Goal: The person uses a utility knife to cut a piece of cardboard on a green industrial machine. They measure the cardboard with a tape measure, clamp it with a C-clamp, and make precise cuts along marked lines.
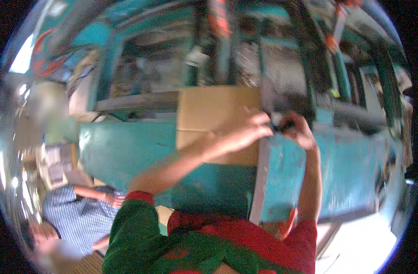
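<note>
Both arms reach forward over a teal metal bench top (pixel 126 146). My left hand (pixel 252 128) hovers above the right side of a brown cardboard sheet (pixel 213 107), its fingers bent together at a small dark piece (pixel 277 128). From the other side my right hand (pixel 302 132) curls round that same dark area, fingers closed. Motion blur and the fingers hide what the dark piece is. The cardboard lies flat across the bench under my left forearm, with a crease across its left part.
Ahead stands a teal machine frame (pixel 103 68) with dark upright posts and openings. A pale strip (pixel 260 178) runs toward me across the bench. At the lower left a co-worker in a striped shirt (pixel 81 214) is close to the bench, near stacked cartons (pixel 58 160).
</note>
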`<act>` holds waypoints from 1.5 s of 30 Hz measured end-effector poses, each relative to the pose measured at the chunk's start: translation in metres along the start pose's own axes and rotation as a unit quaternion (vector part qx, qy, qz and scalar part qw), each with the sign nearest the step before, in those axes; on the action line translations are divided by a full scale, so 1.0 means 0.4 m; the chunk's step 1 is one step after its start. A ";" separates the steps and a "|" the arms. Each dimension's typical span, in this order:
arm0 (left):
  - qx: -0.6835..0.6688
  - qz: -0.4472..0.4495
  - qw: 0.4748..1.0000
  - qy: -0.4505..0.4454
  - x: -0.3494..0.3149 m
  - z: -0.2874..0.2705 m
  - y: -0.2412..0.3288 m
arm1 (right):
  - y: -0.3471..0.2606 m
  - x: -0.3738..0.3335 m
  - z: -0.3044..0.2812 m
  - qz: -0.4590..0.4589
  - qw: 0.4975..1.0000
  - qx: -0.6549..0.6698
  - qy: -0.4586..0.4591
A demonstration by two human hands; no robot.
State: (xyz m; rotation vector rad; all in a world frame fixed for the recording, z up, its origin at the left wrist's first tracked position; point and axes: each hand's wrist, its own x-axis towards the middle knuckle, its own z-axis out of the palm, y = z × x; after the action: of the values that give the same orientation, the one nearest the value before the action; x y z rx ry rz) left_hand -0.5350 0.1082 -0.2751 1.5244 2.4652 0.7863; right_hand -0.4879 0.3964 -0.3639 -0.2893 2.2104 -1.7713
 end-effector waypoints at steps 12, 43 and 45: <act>-0.070 -0.124 0.985 0.102 0.124 0.078 0.067 | -0.034 0.069 -0.003 0.001 1.000 0.002 0.013; 0.095 -0.546 0.815 0.167 -0.525 0.249 -0.224 | -0.002 0.053 0.005 -0.014 0.999 0.028 0.008; 0.110 -0.538 0.820 0.164 -0.554 0.264 -0.265 | -0.010 0.049 0.006 -0.019 1.000 0.004 0.008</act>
State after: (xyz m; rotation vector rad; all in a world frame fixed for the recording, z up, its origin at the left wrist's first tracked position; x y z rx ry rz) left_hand -0.4732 -0.0829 -0.4515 -0.1888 3.0758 0.5309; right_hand -0.5055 0.3868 -0.3623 -0.3170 2.2234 -1.8074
